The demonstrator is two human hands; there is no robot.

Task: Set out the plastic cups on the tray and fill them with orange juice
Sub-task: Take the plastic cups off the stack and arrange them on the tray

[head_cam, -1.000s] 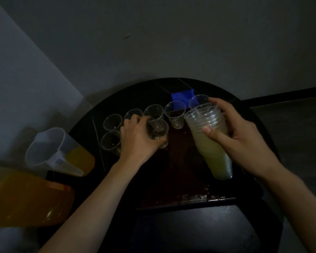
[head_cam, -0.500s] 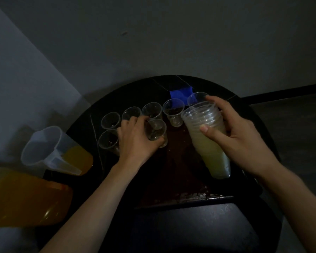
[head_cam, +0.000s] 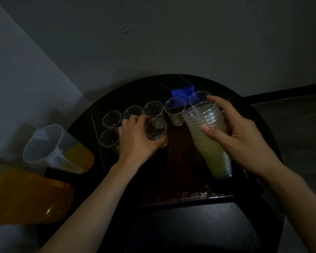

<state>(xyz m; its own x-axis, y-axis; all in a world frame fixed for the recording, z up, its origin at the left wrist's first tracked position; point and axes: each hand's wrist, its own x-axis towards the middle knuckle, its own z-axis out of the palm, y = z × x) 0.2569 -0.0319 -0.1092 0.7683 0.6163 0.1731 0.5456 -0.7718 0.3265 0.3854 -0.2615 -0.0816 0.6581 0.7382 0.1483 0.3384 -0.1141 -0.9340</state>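
The cup [head_cam: 156, 131] sits toward the tray's [head_cam: 182, 172] far left, the left hand [head_cam: 135, 141] with its fingers curled round it. 6 empty cups [head_cam: 175, 110] stand beside it. Above the tray's right, the right hand [head_cam: 244, 141] grips the stack [head_cam: 208, 139]. Left of the tray, the jug [head_cam: 58, 148] waits: filling not begun.

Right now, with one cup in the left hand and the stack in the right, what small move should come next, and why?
Probably the left hand should set its single cup down on the tray, in the near row, and let go. The cup looks upright and close to the tray, and the right hand holds a stack with more cups to place.
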